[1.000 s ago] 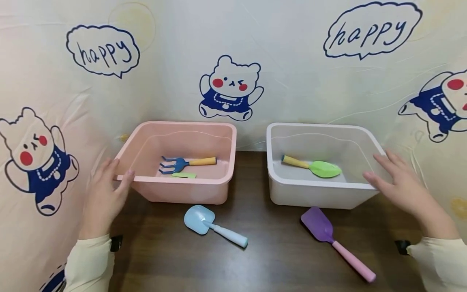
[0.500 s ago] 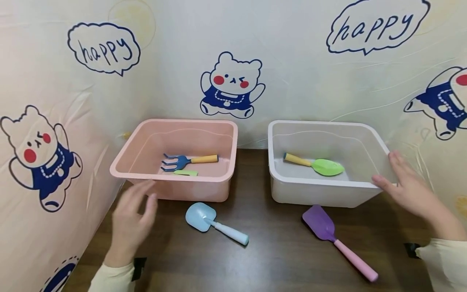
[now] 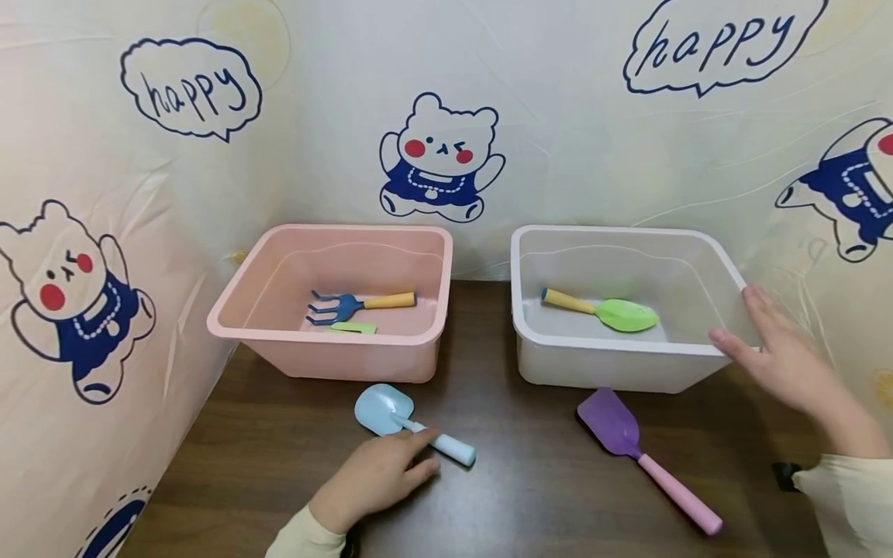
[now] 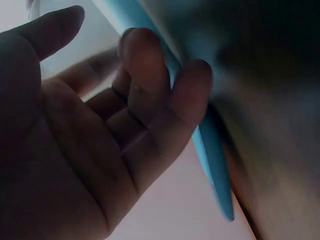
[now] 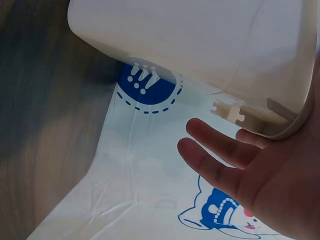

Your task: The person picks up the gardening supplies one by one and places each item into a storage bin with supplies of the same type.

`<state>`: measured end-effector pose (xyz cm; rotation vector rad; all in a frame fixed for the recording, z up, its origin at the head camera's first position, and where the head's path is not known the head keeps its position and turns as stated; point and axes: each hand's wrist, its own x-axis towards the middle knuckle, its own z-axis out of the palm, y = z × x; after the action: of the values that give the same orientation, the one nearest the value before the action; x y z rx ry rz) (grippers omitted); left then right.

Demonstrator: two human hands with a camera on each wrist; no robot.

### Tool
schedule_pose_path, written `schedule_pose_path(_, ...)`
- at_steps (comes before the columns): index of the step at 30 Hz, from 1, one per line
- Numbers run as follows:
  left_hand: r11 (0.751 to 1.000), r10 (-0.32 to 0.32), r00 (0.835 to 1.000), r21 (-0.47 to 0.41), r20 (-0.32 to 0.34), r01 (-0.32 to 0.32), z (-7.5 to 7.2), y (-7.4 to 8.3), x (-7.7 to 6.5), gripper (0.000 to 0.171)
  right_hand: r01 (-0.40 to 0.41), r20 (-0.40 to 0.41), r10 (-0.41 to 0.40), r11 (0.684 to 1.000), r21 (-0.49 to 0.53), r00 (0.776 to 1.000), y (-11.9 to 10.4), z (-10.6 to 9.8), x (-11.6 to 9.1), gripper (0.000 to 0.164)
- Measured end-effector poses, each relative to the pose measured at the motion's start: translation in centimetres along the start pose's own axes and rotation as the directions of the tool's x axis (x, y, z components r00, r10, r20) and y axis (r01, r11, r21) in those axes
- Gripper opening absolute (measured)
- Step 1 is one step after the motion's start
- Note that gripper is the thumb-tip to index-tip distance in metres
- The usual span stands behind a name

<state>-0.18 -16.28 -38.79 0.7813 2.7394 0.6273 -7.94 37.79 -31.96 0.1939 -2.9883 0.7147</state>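
Note:
A light blue toy shovel (image 3: 384,408) lies on the table in front of the pink bin (image 3: 349,358). My left hand (image 3: 380,473) is at its handle, fingers over the handle and thumb apart from it; in the left wrist view the fingers are bent loosely beside the blue handle (image 4: 212,160). My right hand (image 3: 788,360) rests at the near right corner of the white bin (image 3: 600,364), with straight, spread fingers under the rim in the right wrist view. A purple shovel (image 3: 610,422) with a pink handle lies in front of that bin.
Inside the pink bin lie a blue hand fork (image 3: 342,308) with a yellow handle and a small green piece (image 3: 354,328), partly hidden by the rim. The white bin holds a green trowel (image 3: 626,315). A printed cloth (image 3: 558,155) hangs behind the brown table (image 3: 488,511).
My left hand has left the pink bin's rim and moved right and toward me, to the light blue shovel's handle. My right hand has stayed at the white bin.

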Motion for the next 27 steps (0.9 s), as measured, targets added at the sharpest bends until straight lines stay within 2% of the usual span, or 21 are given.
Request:
schedule_pose_path(4,1.000,-0.021,0.999,0.017,0.030,0.020,0.0,0.8,-1.2,0.041,-0.009,-0.003,0.009,1.000,0.009,1.000,-0.2,-0.1,-0.1,0.085)
schedule_pose_path(8,0.998,-0.062,0.995,-0.013,0.084,0.063,-0.7,0.8,-3.4,0.039,-0.034,0.001,0.034,0.999,0.028,0.999,-0.2,-0.2,-0.3,0.084)
schedule_pose_path(11,0.989,-0.128,0.983,-0.051,0.132,0.136,-1.3,0.0,-5.3,0.042,-0.045,-0.008,0.045,0.998,0.034,0.999,0.0,-0.4,-0.5,0.083)
schedule_pose_path(14,0.968,-0.223,0.963,-0.084,0.152,0.237,-2.0,-1.4,-7.1,0.048,-0.046,-0.020,0.047,0.998,0.035,0.999,0.0,-0.5,-0.5,0.083)
schedule_pose_path(17,0.937,-0.322,0.940,-0.102,0.116,0.334,-2.6,-3.1,-8.4,0.057,-0.047,-0.027,0.048,0.998,0.032,0.998,0.1,-0.4,-0.5,0.082)
schedule_pose_path(20,0.916,-0.386,0.922,-0.103,0.037,0.387,-2.9,-4.6,-9.1,0.064,-0.053,-0.031,0.054,0.998,0.031,0.998,0.1,-0.3,-0.5,0.082)
schedule_pose_path(24,0.921,-0.387,0.921,-0.075,-0.055,0.382,-3.0,-6.0,-9.4,0.048,-0.050,-0.033,0.051,0.998,0.035,0.998,0.2,-0.1,-0.4,0.082)
schedule_pose_path(27,0.923,-0.382,0.920,-0.086,-0.084,0.375,-3.0,-7.0,-9.4,0.035,-0.036,-0.023,0.037,0.999,0.032,0.999,0.1,0.1,-0.1,0.082)
